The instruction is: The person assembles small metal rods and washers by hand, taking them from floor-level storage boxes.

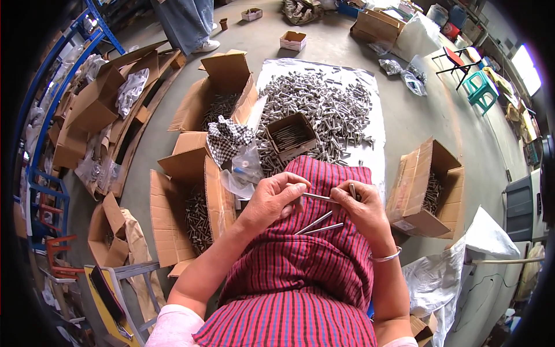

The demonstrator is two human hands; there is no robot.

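Observation:
Over my lap, a thin metal rod (319, 197) spans the gap between my two hands. My left hand (272, 199) pinches one end between thumb and fingers. At the other end, my right hand (363, 209) is closed on the rod, and a short metal piece (352, 189) sticks up from its fingers. Two loose metal rods (325, 228) lie on the striped red apron (300, 260) across my lap. Just beyond my knees, a small open box (313, 143) of long thin metal pins rests on a heap of short metal parts (318, 95).
The heap covers a white sheet (378, 115). Cardboard boxes of metal parts stand at left (165, 220), far left (188, 113) and right (407, 191). A checkered cloth (228, 139) and clear plastic bag (248, 165) lie between. Another person (188, 23) stands beyond.

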